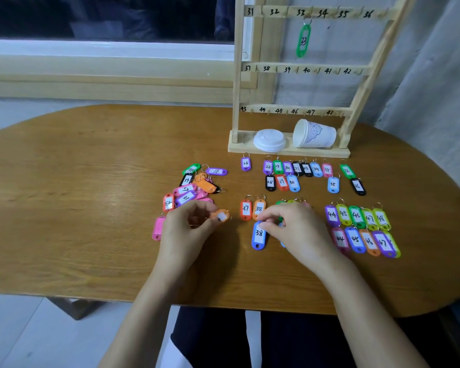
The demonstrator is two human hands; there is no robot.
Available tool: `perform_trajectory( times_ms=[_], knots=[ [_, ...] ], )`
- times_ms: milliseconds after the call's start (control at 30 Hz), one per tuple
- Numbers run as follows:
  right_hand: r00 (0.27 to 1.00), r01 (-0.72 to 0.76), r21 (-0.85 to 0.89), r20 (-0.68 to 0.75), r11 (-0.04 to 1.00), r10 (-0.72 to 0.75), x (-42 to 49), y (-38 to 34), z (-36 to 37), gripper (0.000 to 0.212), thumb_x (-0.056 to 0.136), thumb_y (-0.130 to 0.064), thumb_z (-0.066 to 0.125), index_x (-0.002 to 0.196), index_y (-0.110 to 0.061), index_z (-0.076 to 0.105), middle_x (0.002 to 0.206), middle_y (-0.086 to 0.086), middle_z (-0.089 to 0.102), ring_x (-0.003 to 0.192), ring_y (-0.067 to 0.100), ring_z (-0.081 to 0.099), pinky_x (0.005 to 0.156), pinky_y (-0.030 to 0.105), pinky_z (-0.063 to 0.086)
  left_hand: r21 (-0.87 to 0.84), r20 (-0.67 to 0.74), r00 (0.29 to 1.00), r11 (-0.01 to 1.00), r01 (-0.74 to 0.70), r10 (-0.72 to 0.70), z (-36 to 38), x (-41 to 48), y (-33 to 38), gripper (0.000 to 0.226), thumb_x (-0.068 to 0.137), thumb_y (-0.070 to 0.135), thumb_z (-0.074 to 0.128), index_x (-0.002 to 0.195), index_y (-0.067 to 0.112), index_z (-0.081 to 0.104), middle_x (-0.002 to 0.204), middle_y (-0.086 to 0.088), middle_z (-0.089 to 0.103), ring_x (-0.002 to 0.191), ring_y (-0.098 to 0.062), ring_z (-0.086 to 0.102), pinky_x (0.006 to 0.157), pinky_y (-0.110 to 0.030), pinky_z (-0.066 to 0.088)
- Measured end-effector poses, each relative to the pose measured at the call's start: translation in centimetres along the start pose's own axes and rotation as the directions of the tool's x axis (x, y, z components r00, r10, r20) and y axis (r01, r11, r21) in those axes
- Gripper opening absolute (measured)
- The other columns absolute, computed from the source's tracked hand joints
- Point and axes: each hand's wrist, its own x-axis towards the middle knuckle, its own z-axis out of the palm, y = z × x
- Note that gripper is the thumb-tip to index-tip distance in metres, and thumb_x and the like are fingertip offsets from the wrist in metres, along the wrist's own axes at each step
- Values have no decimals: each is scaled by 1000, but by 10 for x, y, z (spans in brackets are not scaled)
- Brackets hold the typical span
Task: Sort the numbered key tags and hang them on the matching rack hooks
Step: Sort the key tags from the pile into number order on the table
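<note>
A brown oval counter (91,155) is sitting under a dark window, and a wooden rack (238,75) is standing at its far right, well apart from both hands, with only the green tag 33 (303,41) hanging on its matching hook.

In the head view, the left grip (186,229) is pinching a loose orange tag (220,216) between thumb and fingertips, just beside the unsorted pile (191,189); its number is not showing clearly enough to read. The right grip (298,229) is curling its fingertips onto the ring end of the blue tag 38 (259,236) and seems to be pinching it there. That tag is lying with its long axis running away from the person, ring end farthest, directly beneath the orange tag 38 (259,208) in the sorted rows.

The sorted rows are lying to the right of the loose orange tag, nearer the right grip, so its slot is probably lying rightward, once the number is facing up.
</note>
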Motion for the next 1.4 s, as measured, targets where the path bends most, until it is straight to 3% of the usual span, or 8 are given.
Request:
perform_trajectory(
  times_ms=[100,233,400,567,700,833,1033,1400],
  knots=[
    [998,29,-48,-54,998,-32,-1,1,1,11,85,-28,67,95,-30,71,83,-14,63,77,1,48,64,16,38,-172,15,997,982,81,-79,0,-1,1,19,77,2,73,87,18,70,88,-8,73,83,-19,67,77,-30,54],
    [977,93,115,-202,989,-69,0,-5,4,9,83,-25,69,91,-28,71,78,-16,64,70,0,52,62,23,41,-256,47,994,960,111,-102,4,-3,6,25,77,-7,69,90,14,69,86,-6,72,75,-14,68,69,-21,53],
    [989,73,444,-150,893,-7,5,-24,14,9,83,-23,70,92,-24,72,81,-13,71,78,-1,64,67,18,50,-258,39,997,964,71,-63,11,-4,10,25,76,-6,70,88,16,69,84,-4,73,80,-20,70,75,-31,57],
    [991,65,509,-130,858,2,15,-33,19,8,82,-16,71,89,-20,72,80,-8,71,77,5,66,70,24,54,-256,65,997,964,66,-51,10,2,12,23,75,-6,72,86,14,69,81,-6,73,77,-18,70,74,-32,57],
    [983,38,563,-168,825,70,31,-30,16,10,82,-16,72,83,-25,69,74,-9,68,69,3,63,60,19,52,-37,-41,998,998,-42,41,0,24,7,17,76,0,74,82,15,68,76,-1,71,70,-10,66,70,-29,55],
    [978,17,508,-186,861,91,49,-22,5,13,83,-19,70,82,-32,66,79,-8,68,77,5,64,68,21,52,239,-68,988,963,-122,142,-9,53,7,20,76,0,72,78,20,67,76,11,64,69,-2,61,59,-3,41],
    [969,-32,388,-215,921,124,80,-9,-5,8,82,-24,70,81,-32,68,79,-11,68,79,11,64,76,37,54,545,126,973,805,-232,195,-9,86,-10,28,72,12,77,97,23,73,104,1,67,101,-23,53,82,-26,39],
    [972,-104,269,-175,957,155,131,0,-9,7,83,-25,69,89,-24,71,84,-7,67,82,9,62,70,27,48,612,90,936,723,-321,339,-4,91,-19,14,83,19,68,93,26,74,98,7,70,93,-22,54,78,-39,47]
  ],
)
